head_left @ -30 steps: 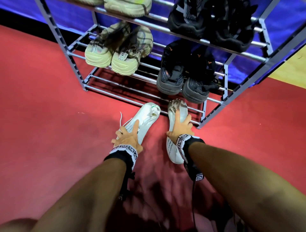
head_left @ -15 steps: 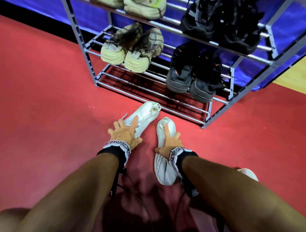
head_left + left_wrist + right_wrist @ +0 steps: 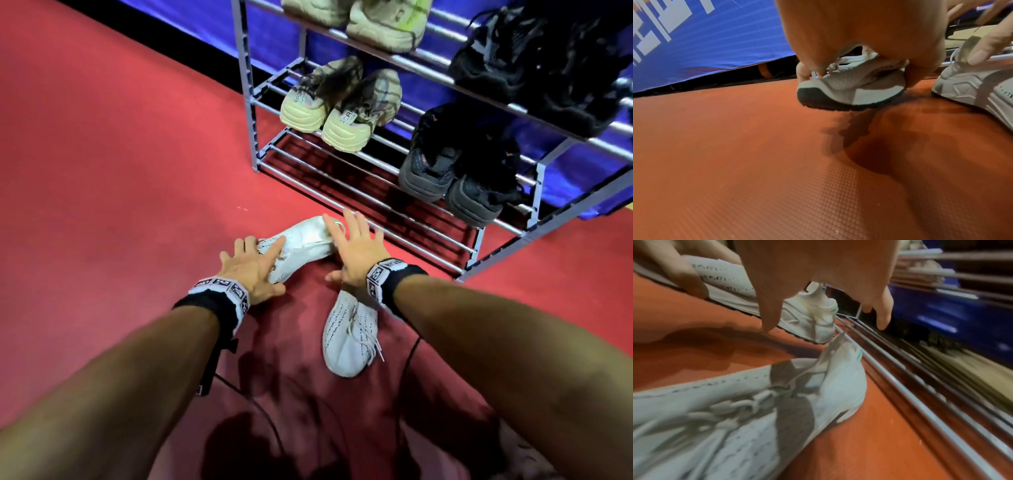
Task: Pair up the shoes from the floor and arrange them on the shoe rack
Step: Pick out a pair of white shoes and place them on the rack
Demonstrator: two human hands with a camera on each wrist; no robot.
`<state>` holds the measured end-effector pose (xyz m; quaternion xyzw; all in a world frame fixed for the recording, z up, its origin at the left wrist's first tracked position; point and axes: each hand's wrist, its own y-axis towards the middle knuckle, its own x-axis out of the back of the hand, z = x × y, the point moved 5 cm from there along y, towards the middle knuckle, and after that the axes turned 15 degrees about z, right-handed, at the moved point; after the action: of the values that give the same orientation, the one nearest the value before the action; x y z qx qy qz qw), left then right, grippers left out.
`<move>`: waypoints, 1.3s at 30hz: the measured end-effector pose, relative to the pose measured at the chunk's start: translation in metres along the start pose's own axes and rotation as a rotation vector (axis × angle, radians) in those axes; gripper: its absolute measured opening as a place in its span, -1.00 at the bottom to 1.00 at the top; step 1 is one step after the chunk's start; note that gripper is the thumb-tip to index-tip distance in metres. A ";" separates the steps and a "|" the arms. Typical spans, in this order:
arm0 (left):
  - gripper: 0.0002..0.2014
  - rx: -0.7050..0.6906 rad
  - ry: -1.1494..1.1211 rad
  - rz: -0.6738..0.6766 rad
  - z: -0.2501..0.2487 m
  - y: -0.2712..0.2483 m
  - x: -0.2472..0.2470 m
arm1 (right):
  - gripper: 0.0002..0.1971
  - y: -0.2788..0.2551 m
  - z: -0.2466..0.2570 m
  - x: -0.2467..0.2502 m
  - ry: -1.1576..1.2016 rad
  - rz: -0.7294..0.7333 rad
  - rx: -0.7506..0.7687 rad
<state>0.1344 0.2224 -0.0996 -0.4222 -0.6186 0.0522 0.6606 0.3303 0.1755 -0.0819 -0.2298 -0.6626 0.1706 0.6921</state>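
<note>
Two white sneakers lie on the red floor in front of the metal shoe rack (image 3: 244,85). My left hand (image 3: 250,263) grips the front of the first white sneaker (image 3: 301,241); in the left wrist view the fingers and thumb of this hand (image 3: 859,32) curl round its toe (image 3: 851,91), which sits slightly off the floor. My right hand (image 3: 356,250) is spread with straight fingers by that sneaker's heel (image 3: 813,318) and holds nothing. The second white sneaker (image 3: 349,339) lies behind the right hand, toe pointing back toward me, and fills the lower right wrist view (image 3: 756,402).
The rack's middle shelf holds a beige pair (image 3: 342,102) and a black pair (image 3: 455,168). The shelf above carries beige shoes (image 3: 383,24) and black shoes (image 3: 534,61). Bare bars (image 3: 376,205) form the bottom shelf. A blue banner (image 3: 705,40) hangs behind.
My right hand has let go of the second sneaker and moved forward to the first sneaker's heel, fingers spread. The second sneaker now lies farther back from the rack. My left hand keeps its grip.
</note>
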 end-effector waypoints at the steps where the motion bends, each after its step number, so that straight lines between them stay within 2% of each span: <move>1: -0.02 -0.038 0.027 0.004 -0.002 -0.001 0.002 | 0.25 0.003 0.004 0.004 -0.070 0.011 0.042; 6: -0.01 -0.145 0.142 -0.023 -0.020 -0.003 0.009 | 0.21 0.006 0.009 0.007 -0.233 0.048 0.097; 13: 0.00 -0.214 0.261 -0.088 -0.048 0.004 0.027 | -0.01 -0.005 -0.015 0.009 -0.156 0.031 0.099; 17: 0.04 -0.220 0.237 -0.157 -0.068 0.016 0.037 | -0.06 -0.014 -0.046 0.013 -0.057 0.042 -0.017; 21: 0.07 -0.227 0.043 -0.086 -0.093 0.031 0.034 | -0.15 -0.026 -0.085 -0.001 0.096 0.053 -0.186; 27: 0.09 -0.268 -0.032 -0.016 -0.153 0.047 0.009 | -0.19 -0.051 -0.136 -0.032 0.236 0.024 -0.417; 29: 0.14 -0.235 -0.163 0.029 -0.168 0.051 -0.001 | -0.18 -0.055 -0.145 -0.041 0.258 0.021 -0.456; 32: 0.27 -0.115 -0.316 0.065 -0.185 0.057 -0.016 | -0.20 -0.056 -0.149 -0.051 0.269 0.018 -0.452; 39: 0.37 0.078 -0.291 0.090 -0.203 0.067 -0.030 | -0.17 -0.049 -0.150 -0.062 0.296 0.005 -0.470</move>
<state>0.3330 0.1469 -0.1402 -0.4115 -0.6857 0.1664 0.5769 0.4721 0.0869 -0.1099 -0.4083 -0.5750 -0.0214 0.7087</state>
